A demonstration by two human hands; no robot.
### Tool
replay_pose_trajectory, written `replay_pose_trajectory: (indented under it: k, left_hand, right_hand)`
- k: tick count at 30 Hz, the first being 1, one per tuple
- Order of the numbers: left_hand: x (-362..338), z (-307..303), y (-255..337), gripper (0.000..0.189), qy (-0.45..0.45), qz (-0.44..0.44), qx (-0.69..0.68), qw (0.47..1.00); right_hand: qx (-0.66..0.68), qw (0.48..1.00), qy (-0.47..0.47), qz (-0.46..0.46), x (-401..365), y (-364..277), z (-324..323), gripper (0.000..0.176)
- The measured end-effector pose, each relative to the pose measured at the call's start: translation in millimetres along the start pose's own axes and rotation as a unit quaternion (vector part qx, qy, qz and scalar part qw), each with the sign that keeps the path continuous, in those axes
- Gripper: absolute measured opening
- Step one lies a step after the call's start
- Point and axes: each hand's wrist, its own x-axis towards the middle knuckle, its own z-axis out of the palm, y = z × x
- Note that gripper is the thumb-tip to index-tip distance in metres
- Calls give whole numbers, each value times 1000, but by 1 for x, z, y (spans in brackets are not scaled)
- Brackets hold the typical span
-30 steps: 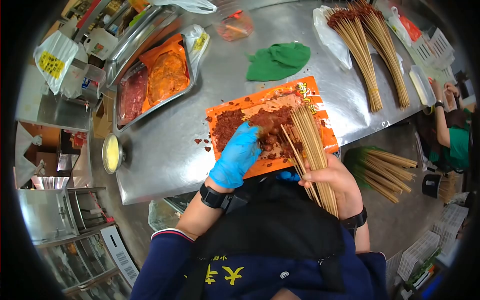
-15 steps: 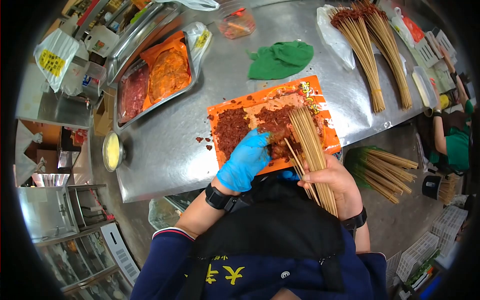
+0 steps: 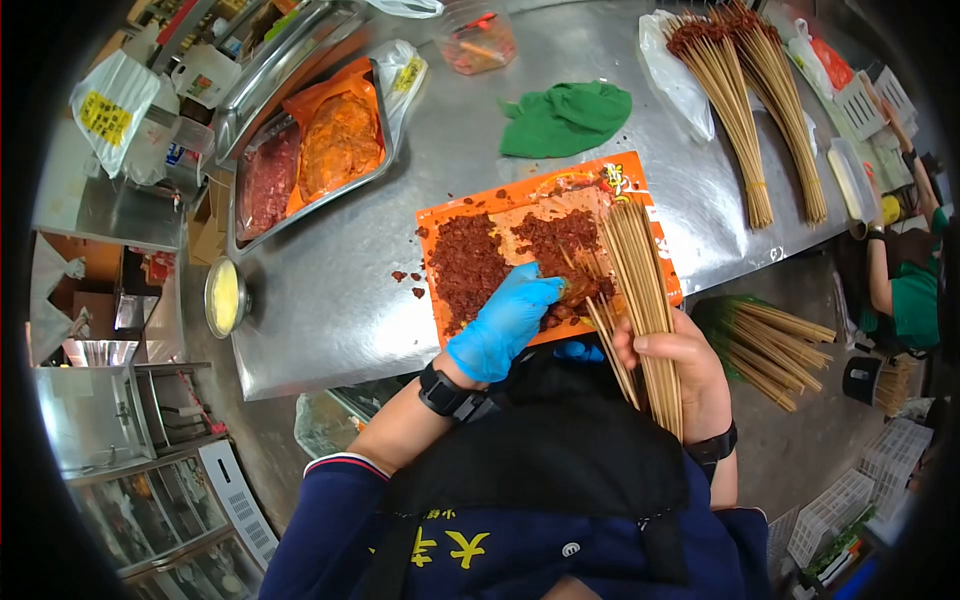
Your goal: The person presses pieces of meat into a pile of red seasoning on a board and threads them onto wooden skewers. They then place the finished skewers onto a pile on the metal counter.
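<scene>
My left hand (image 3: 508, 322), in a blue glove, has its fingers closed round reddish-brown meat (image 3: 573, 291) at the tips of a few thin skewers. My bare right hand (image 3: 682, 362) grips a thick bundle of bamboo skewers (image 3: 643, 275), its thumb across them. A few separate skewers (image 3: 613, 350) slant out beside this bundle, between it and my left hand. Below both hands lies an orange printed sheet (image 3: 655, 215) on the steel table. Dark red chopped meat (image 3: 465, 262) is spread over it in clumps. My left fingertips are partly hidden by the meat.
A steel tray (image 3: 392, 140) of raw and orange marinated meat stands at the left. A green cloth (image 3: 565, 120) lies behind the sheet. Loaded skewers (image 3: 740, 130) rest at back right, more skewers (image 3: 770, 345) below the table edge. A bowl (image 3: 224, 298) sits left; a co-worker (image 3: 905, 290) is right.
My left hand has shifted slightly with the meat, uncovering more chopped meat on the sheet. My right hand and its skewer bundle have moved a little to the right and down.
</scene>
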Motion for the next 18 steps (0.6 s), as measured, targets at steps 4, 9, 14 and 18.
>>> replay_pose_trajectory:
  k: [4,9,14,18]
  left_hand:
    - [13,11,-8,24,115,-11,64,991]
    - [48,-17,1,20,199,259,412,850]
    - [74,-7,26,24,178,173,721,647]
    - [84,1,26,23,151,147,766,607]
  right_hand:
    - [42,998,-21,45,-6,-8,6,37]
    - [98,994,38,-30,-10,-8,-8,41]
    - [137,990,20,-14,-6,-1,-22,40]
    - [141,989,31,-18,-8,0,-24,39]
